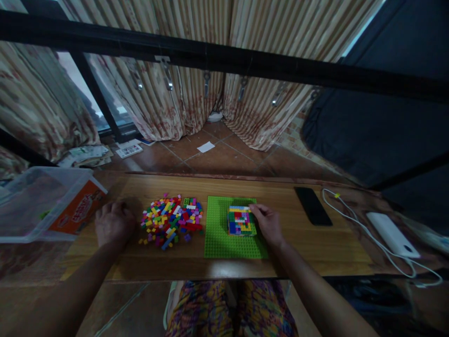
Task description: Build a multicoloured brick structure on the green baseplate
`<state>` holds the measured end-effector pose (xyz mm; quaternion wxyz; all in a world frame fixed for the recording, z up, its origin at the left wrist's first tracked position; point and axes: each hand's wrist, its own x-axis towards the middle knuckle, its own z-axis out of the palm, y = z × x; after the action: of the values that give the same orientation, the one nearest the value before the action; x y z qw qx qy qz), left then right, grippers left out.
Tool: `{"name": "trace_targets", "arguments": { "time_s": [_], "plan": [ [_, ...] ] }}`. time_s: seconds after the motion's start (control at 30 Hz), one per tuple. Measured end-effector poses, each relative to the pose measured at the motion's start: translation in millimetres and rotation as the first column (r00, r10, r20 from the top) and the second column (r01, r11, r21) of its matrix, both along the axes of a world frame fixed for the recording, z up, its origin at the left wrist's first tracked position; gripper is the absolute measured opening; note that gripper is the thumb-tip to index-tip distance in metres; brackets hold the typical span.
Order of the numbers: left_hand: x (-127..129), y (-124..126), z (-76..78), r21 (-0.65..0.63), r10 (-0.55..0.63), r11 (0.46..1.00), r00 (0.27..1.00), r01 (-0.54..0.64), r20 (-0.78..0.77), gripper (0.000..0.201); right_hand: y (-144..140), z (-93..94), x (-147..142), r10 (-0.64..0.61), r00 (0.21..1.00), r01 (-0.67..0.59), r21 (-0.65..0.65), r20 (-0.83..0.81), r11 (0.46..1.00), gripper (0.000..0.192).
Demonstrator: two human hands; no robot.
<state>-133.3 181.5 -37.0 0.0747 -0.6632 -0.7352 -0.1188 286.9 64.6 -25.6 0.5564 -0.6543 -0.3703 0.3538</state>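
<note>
You are sitting at a long wooden desk (315, 248) that is running across the middle of the frame, with your patterned trousers showing at the bottom centre. Your right hand (268, 223) is resting just right of centre, its fingers (255, 210) touching the upper right corner of a small multicoloured brick block (240, 221); the fingers are lying loosely along its edge rather than closing around it. The block is sitting on the upper right part of a green baseplate (219, 238), which is lying flat at the centre of the desk. Your left hand (112, 223) is lying palm down on the desk left of centre, fingers curled under and holding nothing that can be seen. Between your left hand and the baseplate, a loose pile of coloured bricks (171, 220) is spreading over the wood, near your left hand and just beside the plate's left edge. At the left edge of the frame a clear plastic bin (31, 206) is sitting with an orange box inside. On the right side of the desk a black phone (313, 206) is lying flat, and further right a white power bank (393, 234) with a white cable (351, 220) is trailing towards the lower right.
</note>
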Motion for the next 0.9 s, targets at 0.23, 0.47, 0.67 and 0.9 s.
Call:
{"name": "trace_targets", "arguments": {
  "time_s": [0.23, 0.47, 0.67, 0.9],
  "plan": [
    [-0.3, -0.6, 0.4, 0.004, -0.007, 1.000, 1.000, 0.007, -0.006, 0.042, -4.5, -3.1, -3.1, -0.047, 0.978, 0.040, 0.038, 0.205, 0.998, 0.033],
    [-1.7, -0.1, -4.2, 0.011, 0.008, 1.000, 0.999, -0.008, -0.044, 0.043, -4.9, -4.3, -2.3, -0.048, 0.973, 0.044, 0.023, 0.224, 0.999, 0.032],
    [-2.6, -0.6, -5.5, 0.018, -0.007, 1.000, 1.000, 0.007, -0.030, 0.042, -5.2, -2.7, -0.7, -0.003, 0.980, 0.003, 0.000, 0.199, 1.000, 0.032],
    [-2.3, -0.4, -3.5, 0.028, -0.011, 1.000, 0.999, 0.012, -0.044, 0.041, -1.4, 4.2, 2.0, 0.075, 0.984, -0.071, -0.027, 0.165, 0.997, 0.034]
  ]
}}
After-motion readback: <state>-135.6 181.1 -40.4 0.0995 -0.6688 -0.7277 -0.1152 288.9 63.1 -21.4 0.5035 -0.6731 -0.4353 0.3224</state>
